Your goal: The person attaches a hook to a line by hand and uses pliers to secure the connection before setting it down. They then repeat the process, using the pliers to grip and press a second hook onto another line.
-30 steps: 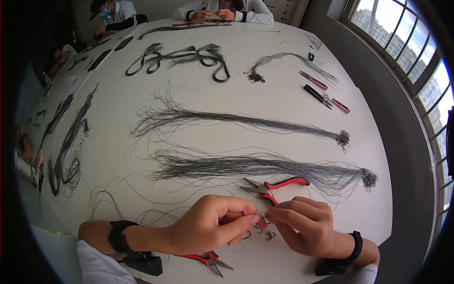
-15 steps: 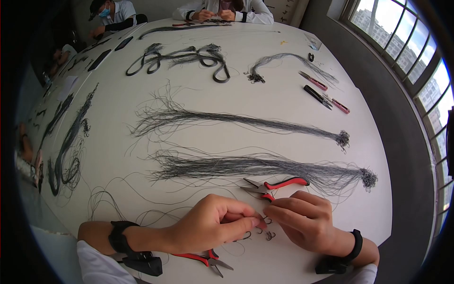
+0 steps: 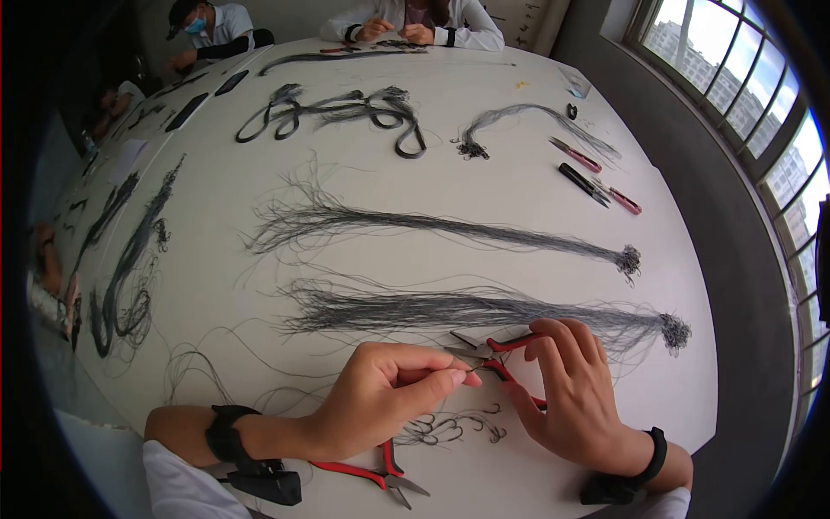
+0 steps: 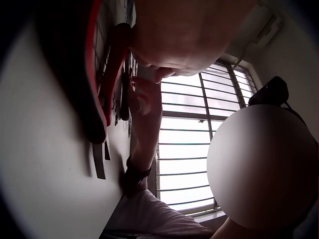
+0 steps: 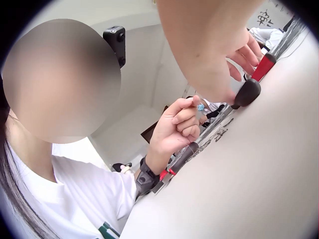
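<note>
My left hand (image 3: 372,402) pinches a small thin piece, seemingly a hook with line, between thumb and forefinger; its details are too small to tell. My right hand (image 3: 575,398) is at the red-handled pliers (image 3: 497,368), fingers spread and bent over the upper handle, thumb by the lower one. In the right wrist view, the right hand (image 5: 219,64) has its fingers apart around the black-and-red handles (image 5: 249,92). Several loose hooks (image 3: 450,426) lie on the table between my hands. The left wrist view shows the right hand (image 4: 144,99) beyond the left.
Second red-handled pliers (image 3: 385,474) lie near my left wrist. Two long bundles of dark line (image 3: 450,307) (image 3: 467,229) with hooks at their right ends stretch across the table. Snips (image 3: 584,184), looped bundles (image 3: 346,108) and phones (image 3: 186,112) lie farther off. People sit across and at left.
My right hand has left the left fingertips and moved up and right onto the pliers, its fingers spreading. The left hand has risen slightly, and more of the loose hooks shows.
</note>
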The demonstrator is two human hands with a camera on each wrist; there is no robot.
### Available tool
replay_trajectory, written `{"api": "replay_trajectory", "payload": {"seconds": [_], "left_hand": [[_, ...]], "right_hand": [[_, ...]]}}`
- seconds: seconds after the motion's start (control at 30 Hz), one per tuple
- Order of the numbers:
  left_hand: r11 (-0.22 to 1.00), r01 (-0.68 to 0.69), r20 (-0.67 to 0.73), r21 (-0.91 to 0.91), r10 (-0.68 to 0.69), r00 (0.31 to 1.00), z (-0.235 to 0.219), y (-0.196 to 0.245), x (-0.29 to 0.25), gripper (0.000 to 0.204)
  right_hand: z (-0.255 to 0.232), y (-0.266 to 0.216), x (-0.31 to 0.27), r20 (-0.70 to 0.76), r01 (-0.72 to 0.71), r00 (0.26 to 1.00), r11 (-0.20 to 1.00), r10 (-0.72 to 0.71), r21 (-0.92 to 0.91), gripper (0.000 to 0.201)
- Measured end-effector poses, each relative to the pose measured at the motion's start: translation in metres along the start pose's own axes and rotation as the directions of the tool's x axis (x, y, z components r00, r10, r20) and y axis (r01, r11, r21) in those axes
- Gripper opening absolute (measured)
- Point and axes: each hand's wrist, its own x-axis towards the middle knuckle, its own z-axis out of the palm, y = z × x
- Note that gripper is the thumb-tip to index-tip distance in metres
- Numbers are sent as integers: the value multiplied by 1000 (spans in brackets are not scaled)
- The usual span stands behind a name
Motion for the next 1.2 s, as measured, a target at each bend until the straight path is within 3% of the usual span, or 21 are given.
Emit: {"api": "replay_trajectory", "payload": {"seconds": [0.17,0.23,0.47,0.53,0.6,0.67,0.77,0.87,1.2], "left_hand": [[999,-37,-45,-7,37,998,1,-4,2,18],[999,-42,-82,6,43,996,2,-5,2,19],[996,-85,-105,-36,81,991,-1,-6,1,22],[992,-114,-103,-46,109,989,-2,-9,1,22],[993,-116,-120,-33,111,987,0,-9,0,22],[993,-116,-136,-19,113,984,1,-9,0,22],[990,-139,-133,20,140,981,0,-9,-1,22],[989,-146,-129,-19,142,981,2,-8,-1,22],[990,-142,-136,3,141,981,2,-10,0,21]], "right_hand": [[3,2,-2,46,38,998,998,-36,-51,34],[8,5,0,29,137,990,988,-136,-67,31],[1,6,1,-102,81,992,997,-80,9,20],[-2,3,-3,-150,13,988,958,32,287,16],[-4,2,-2,-170,69,985,953,-19,294,15],[-4,1,-2,-110,40,994,902,8,430,14],[0,2,0,-176,101,984,884,-22,456,12],[-5,1,2,-124,109,990,901,-62,420,11],[1,4,0,-151,139,985,894,-81,425,13]]}}
